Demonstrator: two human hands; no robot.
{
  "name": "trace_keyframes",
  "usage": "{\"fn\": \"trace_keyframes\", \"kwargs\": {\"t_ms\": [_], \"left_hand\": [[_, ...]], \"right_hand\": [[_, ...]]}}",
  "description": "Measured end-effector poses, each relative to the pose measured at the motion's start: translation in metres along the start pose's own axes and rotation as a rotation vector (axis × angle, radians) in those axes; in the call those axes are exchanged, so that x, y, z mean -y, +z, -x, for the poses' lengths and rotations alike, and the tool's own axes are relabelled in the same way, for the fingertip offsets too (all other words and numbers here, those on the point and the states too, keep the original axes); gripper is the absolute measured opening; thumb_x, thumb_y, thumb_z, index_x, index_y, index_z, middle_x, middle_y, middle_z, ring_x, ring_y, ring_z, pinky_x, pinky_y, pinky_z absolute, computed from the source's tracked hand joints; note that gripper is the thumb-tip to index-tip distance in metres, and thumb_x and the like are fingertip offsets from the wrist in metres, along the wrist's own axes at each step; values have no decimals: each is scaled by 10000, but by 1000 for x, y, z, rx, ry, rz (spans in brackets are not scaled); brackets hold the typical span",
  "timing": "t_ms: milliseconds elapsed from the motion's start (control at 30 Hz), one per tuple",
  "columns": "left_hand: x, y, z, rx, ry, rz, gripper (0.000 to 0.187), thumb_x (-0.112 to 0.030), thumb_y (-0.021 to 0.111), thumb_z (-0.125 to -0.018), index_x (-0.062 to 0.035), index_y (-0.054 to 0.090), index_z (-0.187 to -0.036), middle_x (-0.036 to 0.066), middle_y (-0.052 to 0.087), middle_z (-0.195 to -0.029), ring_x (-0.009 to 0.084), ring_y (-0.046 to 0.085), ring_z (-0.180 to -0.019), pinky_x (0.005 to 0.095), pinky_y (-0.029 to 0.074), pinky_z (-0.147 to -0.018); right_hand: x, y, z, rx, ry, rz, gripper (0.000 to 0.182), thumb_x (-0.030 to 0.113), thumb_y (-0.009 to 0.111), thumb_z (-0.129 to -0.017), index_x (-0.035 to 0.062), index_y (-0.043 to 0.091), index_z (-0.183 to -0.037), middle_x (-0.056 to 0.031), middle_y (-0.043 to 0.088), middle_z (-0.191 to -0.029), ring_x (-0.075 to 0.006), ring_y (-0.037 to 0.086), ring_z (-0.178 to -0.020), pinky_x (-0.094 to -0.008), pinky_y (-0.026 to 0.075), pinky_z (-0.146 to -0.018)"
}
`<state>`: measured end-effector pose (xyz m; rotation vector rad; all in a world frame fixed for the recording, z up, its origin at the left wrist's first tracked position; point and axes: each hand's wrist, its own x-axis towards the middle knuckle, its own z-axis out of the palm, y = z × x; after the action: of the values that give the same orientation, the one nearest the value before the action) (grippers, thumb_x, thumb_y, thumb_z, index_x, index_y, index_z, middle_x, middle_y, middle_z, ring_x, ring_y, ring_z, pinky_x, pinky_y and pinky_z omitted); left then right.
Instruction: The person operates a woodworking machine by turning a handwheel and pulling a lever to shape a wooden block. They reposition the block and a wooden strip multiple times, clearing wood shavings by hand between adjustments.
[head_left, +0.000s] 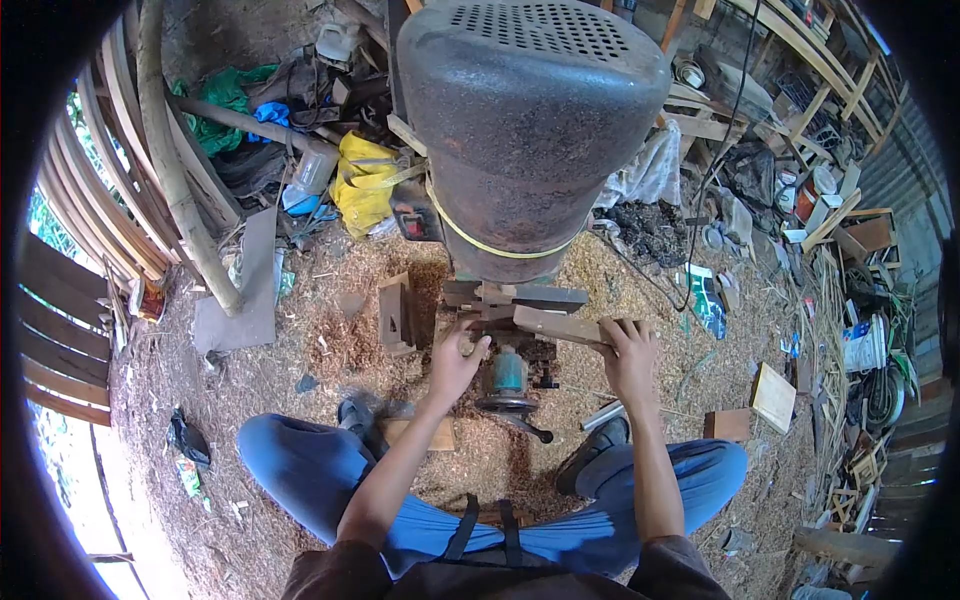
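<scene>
My right hand point(630, 355) grips the right end of a wooden block point(560, 326), its fingers wrapped over that end. The block lies slightly slanted above the machine's vise. Close to the vise's left side is my left hand point(457, 362), fingers curved and thumb apart from them, with a gap between. Its fingertips are right at a dark part beside the block, partly hidden. Below the block, a green cylindrical fitting point(508, 371) leads down to a crank handwheel point(507, 404). The large dark machine housing point(520, 130) with a perforated top rises just ahead.
Sawdust and shavings cover the floor point(350, 275). A notched wooden piece point(396, 315) stands left of the vise. Cut blocks point(773, 397) lie to the right. A yellow sack point(362, 185) is behind on the left. A black cable point(697, 225) hangs right of the machine.
</scene>
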<state>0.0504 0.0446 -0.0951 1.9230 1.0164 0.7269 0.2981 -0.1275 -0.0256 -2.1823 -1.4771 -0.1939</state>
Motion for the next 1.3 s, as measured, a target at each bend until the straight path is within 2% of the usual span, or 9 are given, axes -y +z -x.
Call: {"fn": "trace_keyframes", "kwargs": {"t_ms": [200, 300, 533, 633, 767, 867, 1033, 1133, 1300], "left_hand": [[3, 15, -11, -49, 145, -42, 487, -178, 714, -927, 18, 561, -1345, 228, 622, -1312, 388, 584, -1235, 454, 450, -1065], [15, 20, -16, 76, 34, 199, 512, -184, 698, -944, 36, 528, -1374, 242, 584, -1346, 388, 548, -1272, 458, 425, -1087], [21, 29, -27, 25, -22, 169, 516, -267, 677, -968, 69, 554, -1341, 259, 551, -1343, 388, 528, -1263, 458, 411, -1089], [10, 27, -29, -77, -17, 78, 522, -317, 679, -963, 77, 591, -1294, 269, 587, -1279, 415, 507, -1263, 490, 388, -1097], [5, 26, -29, -60, 46, -17, 506, -317, 679, -959, 75, 604, -1270, 269, 617, -1228, 432, 504, -1260, 509, 361, -1116], [9, 28, -28, -49, -34, 74, 471, -281, 683, -952, 64, 606, -1263, 271, 633, -1203, 451, 484, -1281, 514, 338, -1137], [31, 29, -22, -2, 147, -103, 523, -182, 672, -931, 43, 504, -1374, 265, 541, -1396, 467, 425, -1354, 549, 304, -1170], [30, 30, -19, 66, 161, -317, 548, -163, 660, -924, 33, 476, -1401, 255, 499, -1444, 466, 403, -1380, 566, 303, -1171], [19, 30, -26, 67, 165, -421, 555, -163, 658, -915, 15, 488, -1412, 259, 504, -1433, 482, 420, -1365, 568, 302, -1181]], "right_hand": [[0, 10, -24, 9, -13, -22, 366, 179, 786, -791, 130, 698, -1143, -58, 667, -1075, -318, 563, -1071, -462, 415, -903], [-5, 7, -32, 69, 0, -50, 367, 200, 788, -795, 128, 710, -1146, -64, 674, -1082, -318, 564, -1081, -460, 415, -899], [0, -8, -40, 157, 13, -55, 359, 217, 789, -793, 142, 716, -1136, -55, 678, -1068, -305, 578, -1049, -456, 426, -889], [5, -16, -46, 138, -27, -3, 350, 218, 785, -792, 148, 718, -1128, -51, 678, -1063, -296, 580, -1037, -450, 427, -900], [17, -33, -57, 156, -44, 75, 350, 220, 784, -789, 162, 722, -1128, -46, 679, -1050, -285, 578, -1032, -446, 423, -920], [11, -31, -58, 117, -69, 71, 365, 218, 789, -785, 162, 729, -1140, -41, 685, -1069, -293, 574, -1050, -453, 418, -928], [-19, -18, -42, 143, 71, -78, 366, 192, 792, -785, 154, 739, -1145, -33, 692, -1100, -312, 567, -1067, -463, 410, -945], [-31, -24, -35, 156, 74, -83, 345, 163, 792, -786, 157, 747, -1127, -26, 695, -1098, -307, 567, -1065, -458, 412, -945], [-41, -18, -25, 137, 91, 22, 319, 179, 794, -787, 169, 754, -1103, -15, 692, -1083, -288, 566, -1049, -458, 413, -940]]}}
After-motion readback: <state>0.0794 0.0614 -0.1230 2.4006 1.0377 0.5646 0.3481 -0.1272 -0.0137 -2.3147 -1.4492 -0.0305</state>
